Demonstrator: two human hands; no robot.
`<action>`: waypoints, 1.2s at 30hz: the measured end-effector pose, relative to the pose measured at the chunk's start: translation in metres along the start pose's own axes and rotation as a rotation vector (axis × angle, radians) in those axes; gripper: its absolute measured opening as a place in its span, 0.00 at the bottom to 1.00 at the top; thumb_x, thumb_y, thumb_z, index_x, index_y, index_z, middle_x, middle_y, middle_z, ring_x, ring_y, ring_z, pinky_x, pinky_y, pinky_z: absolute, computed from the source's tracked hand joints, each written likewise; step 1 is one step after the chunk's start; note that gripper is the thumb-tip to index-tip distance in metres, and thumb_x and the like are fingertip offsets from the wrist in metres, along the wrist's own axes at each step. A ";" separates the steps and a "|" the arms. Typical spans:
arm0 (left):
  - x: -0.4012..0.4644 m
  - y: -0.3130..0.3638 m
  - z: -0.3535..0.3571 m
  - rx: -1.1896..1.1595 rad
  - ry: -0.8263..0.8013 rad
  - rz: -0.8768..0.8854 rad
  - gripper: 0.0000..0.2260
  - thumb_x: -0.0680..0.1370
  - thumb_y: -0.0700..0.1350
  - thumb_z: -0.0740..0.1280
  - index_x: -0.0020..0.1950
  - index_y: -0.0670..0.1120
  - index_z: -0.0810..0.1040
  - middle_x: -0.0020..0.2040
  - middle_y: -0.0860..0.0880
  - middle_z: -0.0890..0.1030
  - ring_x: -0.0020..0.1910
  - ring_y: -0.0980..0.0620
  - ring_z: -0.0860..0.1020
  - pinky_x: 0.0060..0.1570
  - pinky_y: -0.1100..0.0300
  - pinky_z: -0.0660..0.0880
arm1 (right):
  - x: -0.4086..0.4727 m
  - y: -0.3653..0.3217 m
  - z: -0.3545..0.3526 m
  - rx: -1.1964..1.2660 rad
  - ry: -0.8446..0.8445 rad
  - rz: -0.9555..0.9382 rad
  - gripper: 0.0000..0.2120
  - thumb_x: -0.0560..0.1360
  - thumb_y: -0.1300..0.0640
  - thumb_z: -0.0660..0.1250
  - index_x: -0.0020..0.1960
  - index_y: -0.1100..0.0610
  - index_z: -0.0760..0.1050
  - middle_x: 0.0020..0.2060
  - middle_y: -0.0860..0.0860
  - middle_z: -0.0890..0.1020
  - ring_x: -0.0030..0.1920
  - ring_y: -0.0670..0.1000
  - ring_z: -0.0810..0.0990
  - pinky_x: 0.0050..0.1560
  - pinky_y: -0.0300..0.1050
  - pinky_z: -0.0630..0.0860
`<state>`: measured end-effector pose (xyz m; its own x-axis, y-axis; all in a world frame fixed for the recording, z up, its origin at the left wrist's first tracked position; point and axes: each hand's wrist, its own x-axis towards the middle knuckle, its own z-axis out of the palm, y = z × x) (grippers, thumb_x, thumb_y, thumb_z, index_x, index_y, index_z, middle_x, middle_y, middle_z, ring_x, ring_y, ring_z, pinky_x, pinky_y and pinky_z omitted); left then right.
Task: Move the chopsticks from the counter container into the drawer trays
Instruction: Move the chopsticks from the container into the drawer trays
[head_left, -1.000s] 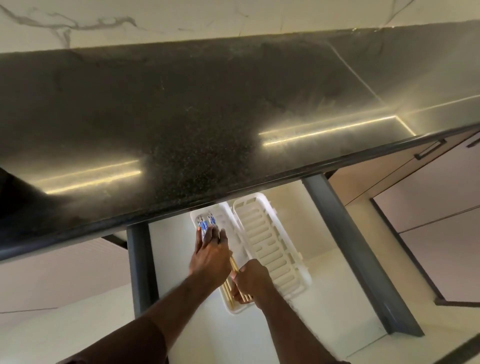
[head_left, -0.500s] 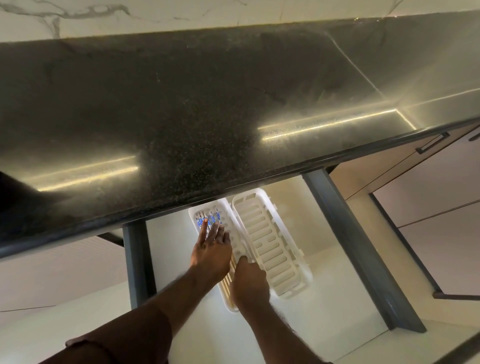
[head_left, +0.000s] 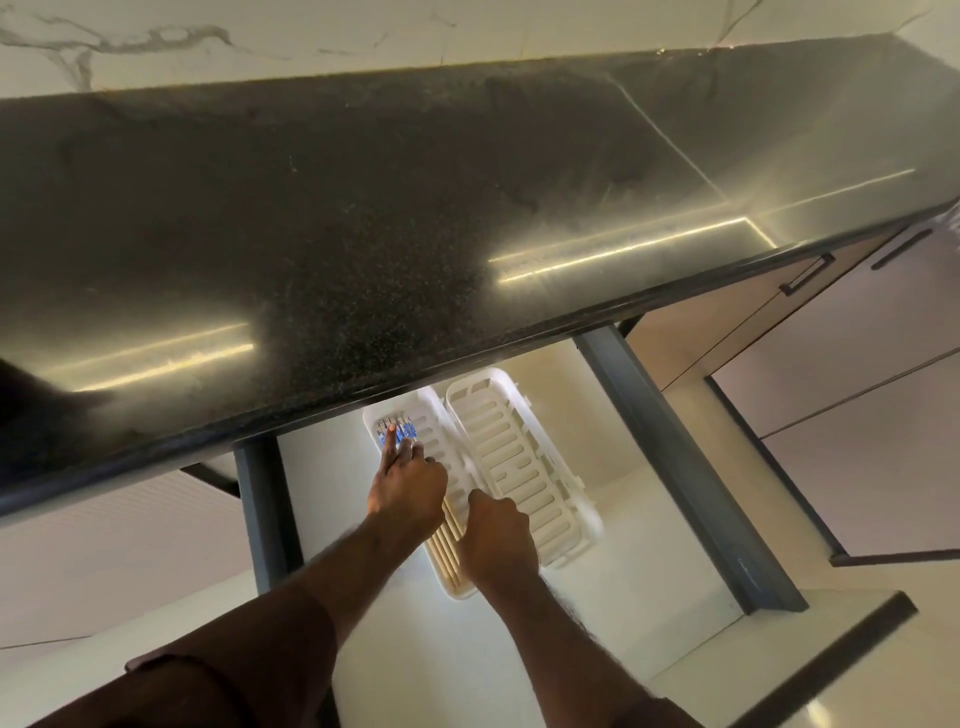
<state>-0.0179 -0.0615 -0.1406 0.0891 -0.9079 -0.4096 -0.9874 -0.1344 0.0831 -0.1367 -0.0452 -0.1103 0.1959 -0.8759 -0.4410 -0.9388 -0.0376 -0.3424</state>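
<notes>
Both hands down in the open drawer (head_left: 675, 467), below the near edge of a dark speckled counter (head_left: 415, 234). Left hand (head_left: 408, 491) spread flat, fingers pressing on the chopsticks (head_left: 451, 525) in the left tray (head_left: 453, 584). Right hand (head_left: 497, 538) loosely curled at their near ends; grasping or only nudging, cannot tell. Long axis running near to far, tilted slightly left, blue-patterned tips at the far end. Pale, slender wood-like sticks; white slotted plastic trays, right tray (head_left: 511, 457) bare.

Dark speckled counter (head_left: 363, 234) reflecting light strips beneath a veined marble wall (head_left: 311, 36).
</notes>
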 end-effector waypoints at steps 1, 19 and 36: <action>-0.003 0.001 -0.002 -0.024 0.005 0.017 0.19 0.79 0.51 0.67 0.68 0.46 0.74 0.67 0.49 0.78 0.69 0.46 0.73 0.76 0.46 0.54 | -0.002 0.001 -0.003 -0.013 0.107 -0.039 0.09 0.75 0.60 0.67 0.54 0.61 0.75 0.48 0.58 0.82 0.47 0.58 0.82 0.45 0.42 0.75; -0.180 0.020 -0.128 -0.668 0.547 0.056 0.20 0.80 0.46 0.65 0.72 0.48 0.71 0.70 0.47 0.75 0.64 0.46 0.77 0.58 0.52 0.76 | -0.151 -0.038 -0.129 0.238 0.429 -0.240 0.14 0.76 0.56 0.70 0.62 0.55 0.78 0.57 0.52 0.83 0.54 0.53 0.83 0.56 0.46 0.78; -0.332 -0.112 -0.223 -0.635 0.988 -0.039 0.20 0.78 0.44 0.68 0.70 0.44 0.73 0.69 0.42 0.75 0.60 0.46 0.80 0.58 0.61 0.74 | -0.235 -0.209 -0.173 0.365 0.588 -0.747 0.04 0.76 0.56 0.69 0.51 0.51 0.79 0.40 0.45 0.84 0.35 0.42 0.77 0.33 0.23 0.64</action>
<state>0.0927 0.1667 0.1888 0.4559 -0.7750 0.4376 -0.7642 -0.0889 0.6388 -0.0357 0.0851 0.2081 0.4343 -0.7897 0.4333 -0.4700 -0.6090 -0.6390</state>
